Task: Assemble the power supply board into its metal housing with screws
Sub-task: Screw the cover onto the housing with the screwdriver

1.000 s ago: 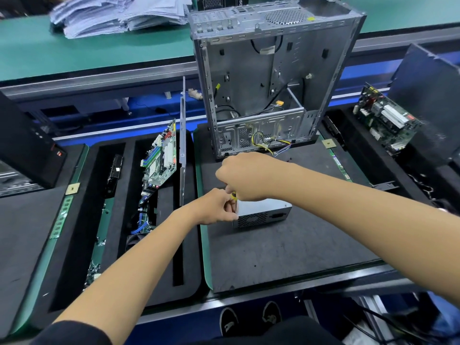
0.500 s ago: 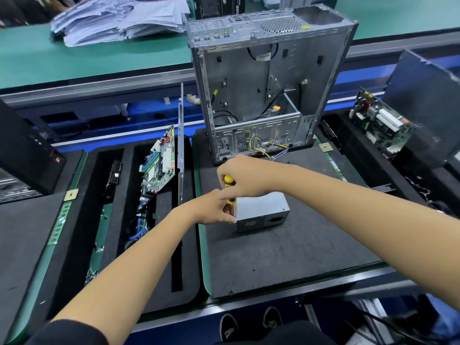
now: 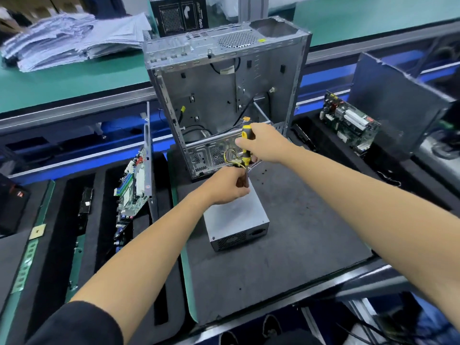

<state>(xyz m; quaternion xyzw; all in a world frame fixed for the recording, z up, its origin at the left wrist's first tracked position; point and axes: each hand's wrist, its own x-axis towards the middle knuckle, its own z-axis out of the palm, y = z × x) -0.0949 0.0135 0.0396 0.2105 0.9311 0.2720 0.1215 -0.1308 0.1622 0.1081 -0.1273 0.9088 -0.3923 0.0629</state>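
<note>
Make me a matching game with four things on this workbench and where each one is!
Things:
1. screwdriver
2. power supply box
3. computer case
4. stack of papers

Places:
A. standing upright at the back of the dark mat
B. gripped in the right hand
C. on the green table, far left
D. lying on the dark mat, under the left hand

Pairs: 1-B, 2-D, 3-A, 4-C
</note>
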